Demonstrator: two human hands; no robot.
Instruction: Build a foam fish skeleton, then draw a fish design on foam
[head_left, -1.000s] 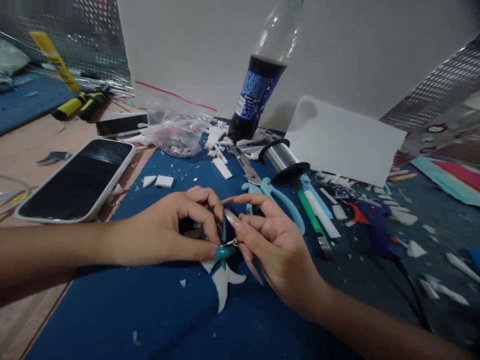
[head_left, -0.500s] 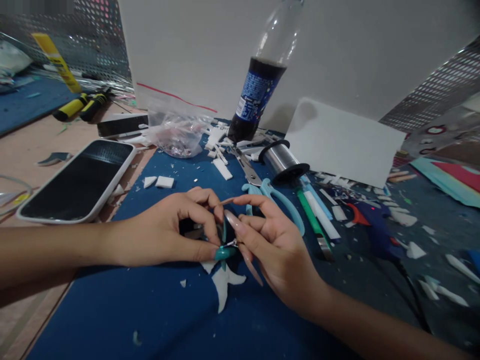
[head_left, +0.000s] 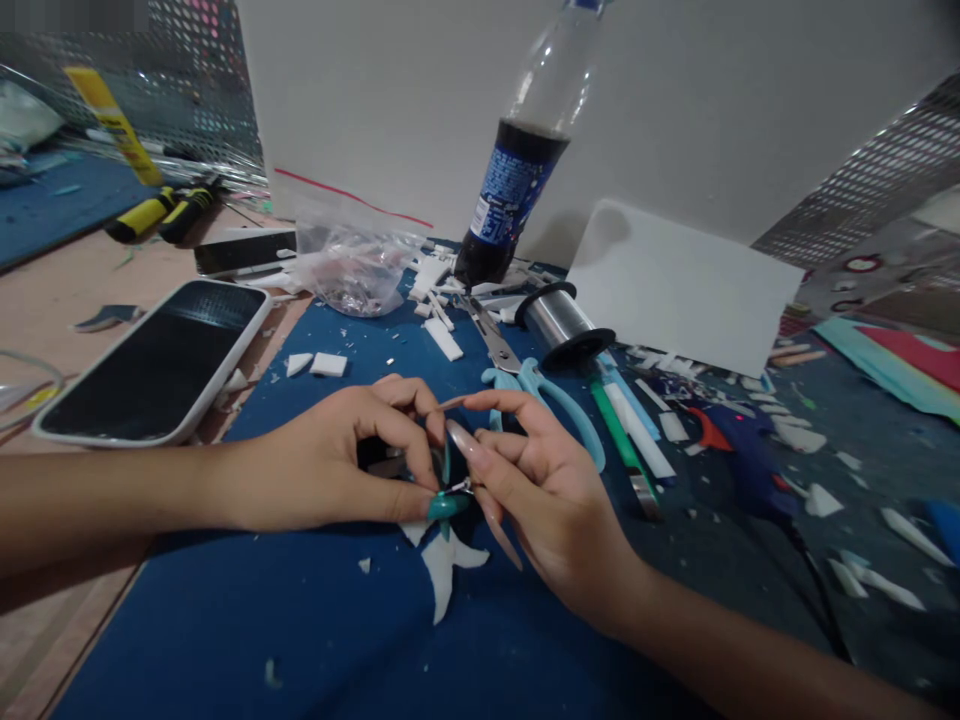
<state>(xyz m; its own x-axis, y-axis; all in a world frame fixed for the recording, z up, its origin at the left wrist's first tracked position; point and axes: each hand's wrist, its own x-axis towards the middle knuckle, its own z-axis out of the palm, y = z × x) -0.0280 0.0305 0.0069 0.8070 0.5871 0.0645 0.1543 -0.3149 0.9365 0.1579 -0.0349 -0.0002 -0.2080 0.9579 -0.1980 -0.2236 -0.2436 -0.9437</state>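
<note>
My left hand (head_left: 367, 455) is closed in a pinch at the centre of the blue mat (head_left: 337, 620), its long teal thumbnail turned right. Facing it, my right hand (head_left: 544, 490) has curled fingers with long pale nails. Between the fingertips shows a small silvery piece (head_left: 459, 487), mostly covered, so its kind cannot be made out. Just below the fingertips is a white forked cutout (head_left: 444, 570), shaped like a tail; whether it is attached to the held piece is hidden. Behind my right hand lie light-blue-handled scissors (head_left: 570, 415).
A phone (head_left: 157, 365) lies left. Behind stand a bottle of dark drink (head_left: 510, 190), a wire spool (head_left: 564, 325) and a plastic bag (head_left: 360, 260). To the right are a green-handled tool (head_left: 619, 430), a glue gun (head_left: 742, 450) and white scraps (head_left: 802, 437).
The view has shifted very slightly. Both hands keep the same pose around the small piece, with no other visible movement.
</note>
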